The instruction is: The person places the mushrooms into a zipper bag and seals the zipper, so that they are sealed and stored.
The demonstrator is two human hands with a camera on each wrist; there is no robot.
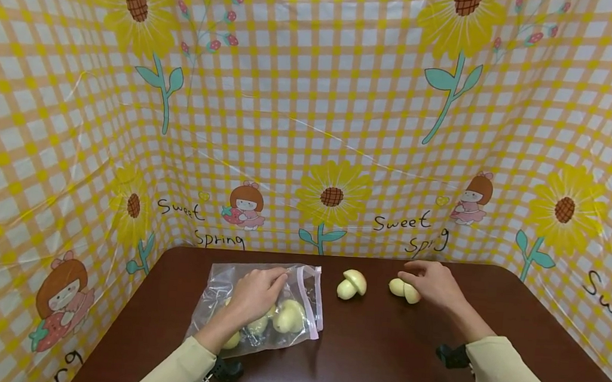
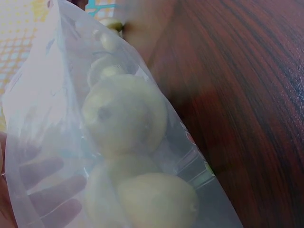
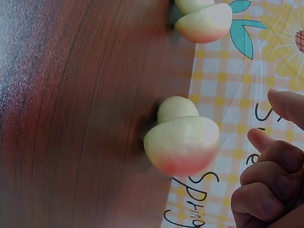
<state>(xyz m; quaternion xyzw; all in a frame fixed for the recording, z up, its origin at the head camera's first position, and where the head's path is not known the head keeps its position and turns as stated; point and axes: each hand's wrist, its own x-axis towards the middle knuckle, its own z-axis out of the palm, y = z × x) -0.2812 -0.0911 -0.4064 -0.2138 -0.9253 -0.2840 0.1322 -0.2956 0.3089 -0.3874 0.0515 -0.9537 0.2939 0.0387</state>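
Sleeves [image 1: 175,372], clear bag [image 1: 220,281], pale pieces [image 1: 289,317] inside

Cloth [image 1: 289,135] reading "Sweet Spring", sleeve [image 1: 517,381] perhaps "Letsslim"

Clear rectangular plastic zip bag [image 1: 221,281], glossy, wrinkled; pale-yellow mushroom-shaped pieces [image 3: 183,142], smooth, matt; dark-brown wood-grained tabletop [image 1: 368,364], glossy

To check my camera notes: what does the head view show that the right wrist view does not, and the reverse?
Only head: the left hand and clear bag with pale pieces inside.
Only right wrist: tiny dark specks on one loose mushroom shape.
Both: that mushroom shape, another loose one, the right hand, brown table and checked cloth.
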